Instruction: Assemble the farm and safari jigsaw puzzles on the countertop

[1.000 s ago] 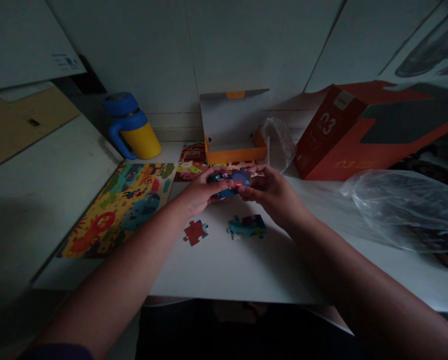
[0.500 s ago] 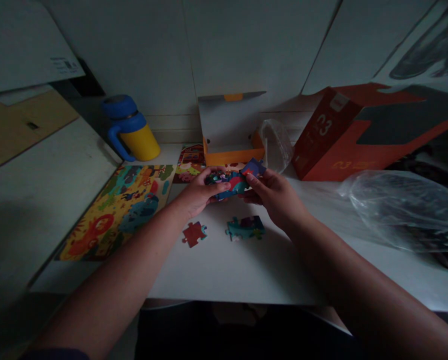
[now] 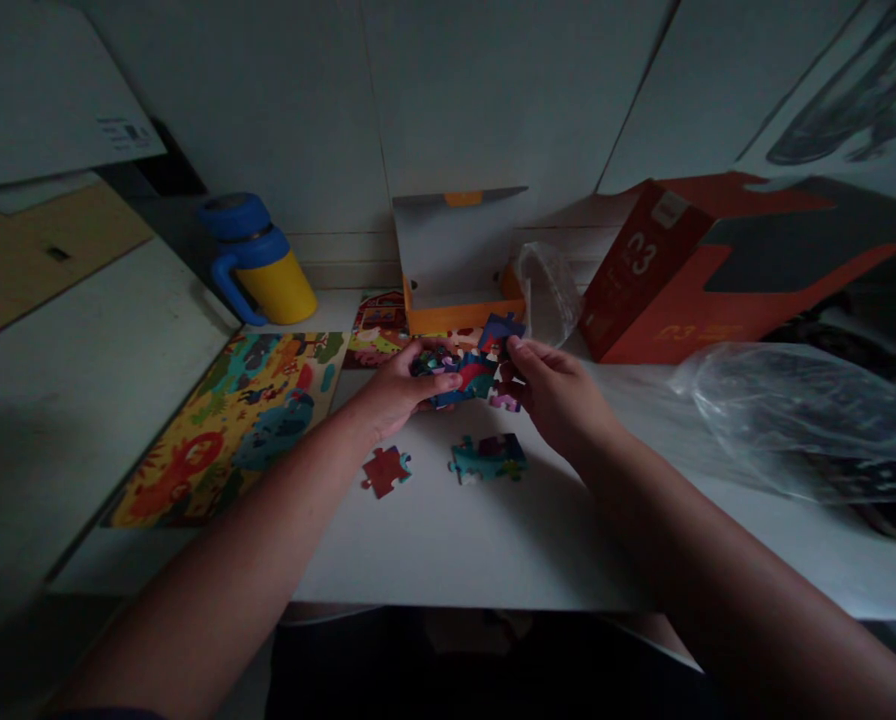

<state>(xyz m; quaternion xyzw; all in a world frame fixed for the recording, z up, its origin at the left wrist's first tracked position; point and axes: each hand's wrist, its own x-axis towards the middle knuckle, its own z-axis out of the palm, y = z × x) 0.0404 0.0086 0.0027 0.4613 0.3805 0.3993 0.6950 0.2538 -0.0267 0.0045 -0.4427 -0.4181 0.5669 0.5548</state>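
My left hand (image 3: 397, 385) is closed around a stack of colourful puzzle pieces (image 3: 459, 372) held just above the white table (image 3: 448, 530). My right hand (image 3: 557, 392) pinches a dark blue puzzle piece (image 3: 498, 331) at the stack's top right edge. Two loose pieces lie on the table below my hands: a red piece (image 3: 384, 470) and a teal piece (image 3: 488, 456). A finished puzzle picture (image 3: 234, 420) in yellow, teal and orange lies flat to the left.
A blue and yellow mug (image 3: 257, 265) stands at the back left. An open orange box (image 3: 459, 270) sits behind my hands, with a clear bag (image 3: 549, 290) beside it. A large red carton (image 3: 718, 270) and a crumpled plastic bag (image 3: 800, 420) fill the right side.
My right hand has lifted the dark blue piece from flat against the stack up to its top right corner. The view has shifted slightly; the loose pieces have not moved.
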